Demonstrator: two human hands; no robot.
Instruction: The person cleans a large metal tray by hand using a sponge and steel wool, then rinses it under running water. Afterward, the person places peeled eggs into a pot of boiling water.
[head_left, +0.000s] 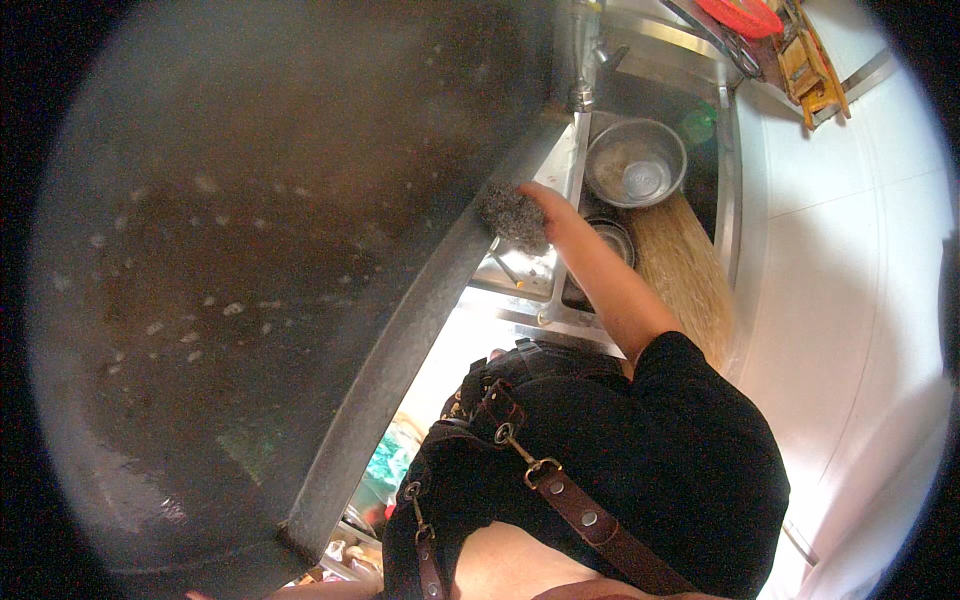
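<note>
A large dark metal tray (247, 285) with a raised rim fills the left side, tilted up over part of the sink. Pale spots and brown stains mark its surface. My right hand (547, 208) grips a grey steel wool scrubber (514, 217) at the tray's upper right rim. The scrubber hides most of the fingers. At the bottom edge of the picture, my left hand (199, 595) is barely visible by the tray's lower corner. Most of it is cut off, so its hold cannot be made out.
Behind the scrubber is a steel sink (559, 289) with a faucet (582, 94). A metal bowl (604, 154) and a long wooden board (679, 262) lie to the right. A wooden slicer (806, 67) hangs near the white tiled wall (832, 247).
</note>
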